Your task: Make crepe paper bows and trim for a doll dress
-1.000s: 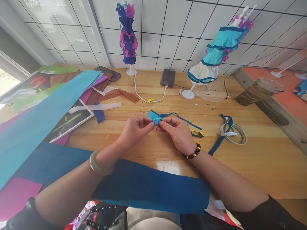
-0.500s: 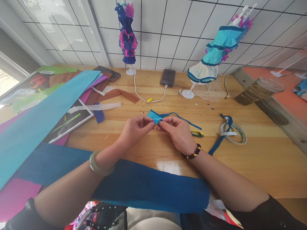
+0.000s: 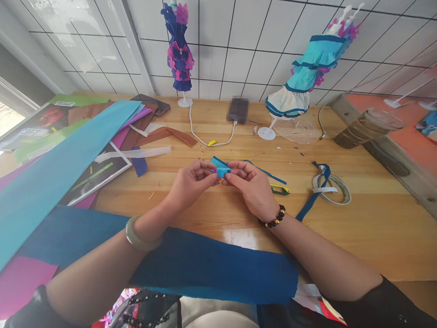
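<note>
Between my fingertips is a small light-blue piece of crepe paper (image 3: pixel 222 172) with a dark-blue edge. My left hand (image 3: pixel 195 181) pinches its left end, and my right hand (image 3: pixel 249 184) pinches the right end. Part of the piece sticks up behind the fingers. Behind my right hand a thin dark-blue strip (image 3: pixel 271 176) trails along the table. A yellow-green cutter (image 3: pixel 280 189) lies just right of that hand, partly hidden by it. Under my forearms stretches a wide dark-blue crepe sheet (image 3: pixel 218 264).
Left are a light-blue sheet (image 3: pixel 68 157), magazines and coloured papers. At the back stand two dressed doll figures, one purple (image 3: pixel 181 50), one turquoise (image 3: pixel 307 68). Right lie a tape roll (image 3: pixel 345 193) with a blue strip and a tilted drink cup (image 3: pixel 362 130). A white cable (image 3: pixel 193 125) runs behind.
My fingers have shifted slightly on the light-blue piece, and more of its flat face shows between them. Both hands still hold it in nearly the same place.
</note>
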The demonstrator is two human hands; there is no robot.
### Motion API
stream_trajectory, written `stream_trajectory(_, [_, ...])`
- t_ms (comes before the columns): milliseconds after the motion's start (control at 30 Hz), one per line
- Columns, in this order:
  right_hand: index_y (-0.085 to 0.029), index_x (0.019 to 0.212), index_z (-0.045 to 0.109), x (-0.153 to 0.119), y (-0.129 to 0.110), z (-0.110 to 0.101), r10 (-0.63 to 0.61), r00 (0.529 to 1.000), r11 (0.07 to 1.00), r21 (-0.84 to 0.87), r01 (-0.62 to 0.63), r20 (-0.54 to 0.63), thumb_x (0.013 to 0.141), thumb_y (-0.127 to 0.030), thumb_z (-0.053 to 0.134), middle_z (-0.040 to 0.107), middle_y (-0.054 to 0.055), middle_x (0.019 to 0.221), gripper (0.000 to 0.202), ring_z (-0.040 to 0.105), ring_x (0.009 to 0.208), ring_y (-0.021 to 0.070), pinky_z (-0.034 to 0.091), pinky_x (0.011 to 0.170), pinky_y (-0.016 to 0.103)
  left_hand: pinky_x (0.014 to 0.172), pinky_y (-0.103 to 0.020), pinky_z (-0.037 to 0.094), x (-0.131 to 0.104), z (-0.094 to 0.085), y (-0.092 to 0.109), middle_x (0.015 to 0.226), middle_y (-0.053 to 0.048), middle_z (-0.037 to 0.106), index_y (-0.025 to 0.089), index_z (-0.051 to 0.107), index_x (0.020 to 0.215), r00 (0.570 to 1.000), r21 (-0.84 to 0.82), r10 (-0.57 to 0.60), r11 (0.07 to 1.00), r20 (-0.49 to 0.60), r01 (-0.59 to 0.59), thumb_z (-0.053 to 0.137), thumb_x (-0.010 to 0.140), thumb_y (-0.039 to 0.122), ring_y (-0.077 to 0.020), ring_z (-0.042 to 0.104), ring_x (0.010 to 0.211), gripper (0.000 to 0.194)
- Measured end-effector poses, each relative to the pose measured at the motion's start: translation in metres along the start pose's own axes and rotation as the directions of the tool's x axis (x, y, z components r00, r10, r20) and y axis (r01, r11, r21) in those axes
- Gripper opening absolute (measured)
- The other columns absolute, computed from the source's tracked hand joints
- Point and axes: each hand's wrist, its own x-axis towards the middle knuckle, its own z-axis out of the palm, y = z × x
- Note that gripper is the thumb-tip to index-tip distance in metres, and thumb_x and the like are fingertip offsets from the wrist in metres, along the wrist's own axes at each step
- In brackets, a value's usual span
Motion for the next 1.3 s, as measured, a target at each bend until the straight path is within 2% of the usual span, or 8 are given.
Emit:
stream_trajectory(200, [-0.019, 0.093, 0.060, 0.0004, 0.0014, -0.0020, -0.021, 1.000, 0.998, -0.061, 0.022, 0.016, 0.062, -0.032, 0.073, 0.067, 0.000, 0.076, 0.035, 0.064, 0.066, 0.0132, 0.052, 0.073, 0.032, 0.073, -0.031, 0.049, 0.0003, -0.0019, 0.0016, 0.079, -0.006, 0.068, 0.014, 0.061, 0.087, 0.998, -0.032, -0.034, 0.999, 0.047, 0.035, 0.064, 0.072, 0.033, -0.0176, 0.064, 0.076, 0.024])
stream_trajectory(367, [-0.018, 0.094, 0.062, 0.0000, 0.0002, -0.0022, -0.032, 0.999, 0.992, -0.118, 0.034, 0.014, 0.063, -0.034, 0.072, 0.067, 0.001, 0.075, 0.036, 0.064, 0.065, 0.0133, 0.051, 0.073, 0.032, 0.072, -0.031, 0.049, -0.0004, -0.0026, 0.0029, 0.074, -0.005, 0.068, 0.014, 0.064, 0.082, 0.999, 0.002, -0.013, 1.000, 0.037, 0.013, 0.062, 0.074, 0.034, -0.0170, 0.062, 0.072, 0.022])
stream_trajectory(500, [-0.017, 0.093, 0.061, -0.0002, -0.0009, -0.0012, -0.038, 0.999, 0.993, -0.116, 0.038, 0.007, 0.061, -0.034, 0.074, 0.066, 0.000, 0.073, 0.038, 0.063, 0.064, 0.0128, 0.050, 0.070, 0.030, 0.073, -0.030, 0.048, -0.0011, -0.0020, 0.0056, 0.077, -0.007, 0.068, 0.013, 0.065, 0.081, 0.998, 0.017, 0.001, 1.000, 0.065, -0.002, 0.057, 0.078, 0.038, -0.0163, 0.061, 0.074, 0.027])
stream_trajectory(700, [-0.017, 0.089, 0.061, 0.0002, 0.0009, 0.0004, -0.044, 0.999, 0.993, -0.111, 0.043, -0.012, 0.061, -0.032, 0.074, 0.065, -0.001, 0.070, 0.035, 0.063, 0.062, 0.0120, 0.051, 0.068, 0.029, 0.071, -0.027, 0.048, 0.0001, 0.0002, 0.0035, 0.076, -0.004, 0.069, 0.014, 0.062, 0.080, 0.998, -0.006, -0.016, 1.000, 0.058, 0.016, 0.069, 0.068, 0.035, -0.0155, 0.063, 0.073, 0.025])
stream_trajectory(867, [-0.018, 0.092, 0.062, -0.0001, 0.0007, 0.0001, -0.016, 1.000, 0.998, -0.068, 0.018, 0.026, 0.061, -0.030, 0.074, 0.066, -0.001, 0.073, 0.035, 0.063, 0.063, 0.0115, 0.051, 0.070, 0.029, 0.069, -0.026, 0.048, 0.0013, -0.0017, -0.0021, 0.074, -0.004, 0.068, 0.014, 0.061, 0.080, 0.999, -0.002, -0.006, 1.000, 0.052, 0.006, 0.067, 0.070, 0.031, -0.0139, 0.062, 0.070, 0.022])
stream_trajectory(1067, [-0.018, 0.090, 0.066, 0.0011, 0.0022, -0.0041, 0.058, 0.988, 0.998, -0.006, -0.058, 0.142, 0.066, -0.027, 0.071, 0.064, -0.002, 0.069, 0.026, 0.060, 0.062, 0.0092, 0.049, 0.068, 0.026, 0.067, -0.026, 0.046, 0.0017, -0.0050, -0.0012, 0.072, -0.002, 0.065, 0.013, 0.061, 0.081, 0.996, -0.032, -0.013, 0.999, 0.087, 0.016, 0.067, 0.069, 0.029, -0.0114, 0.058, 0.066, 0.021])
stream_trajectory(1300, [-0.018, 0.079, 0.066, 0.0011, 0.0026, -0.0054, 0.082, 0.988, 0.996, 0.010, -0.084, 0.134, 0.066, -0.023, 0.070, 0.064, -0.002, 0.064, 0.015, 0.059, 0.060, 0.0092, 0.046, 0.063, 0.024, 0.069, -0.028, 0.046, 0.0012, -0.0070, -0.0003, 0.073, -0.003, 0.064, 0.013, 0.060, 0.085, 0.996, -0.084, -0.017, 0.996, 0.087, 0.024, 0.066, 0.071, 0.028, -0.0120, 0.058, 0.067, 0.021])
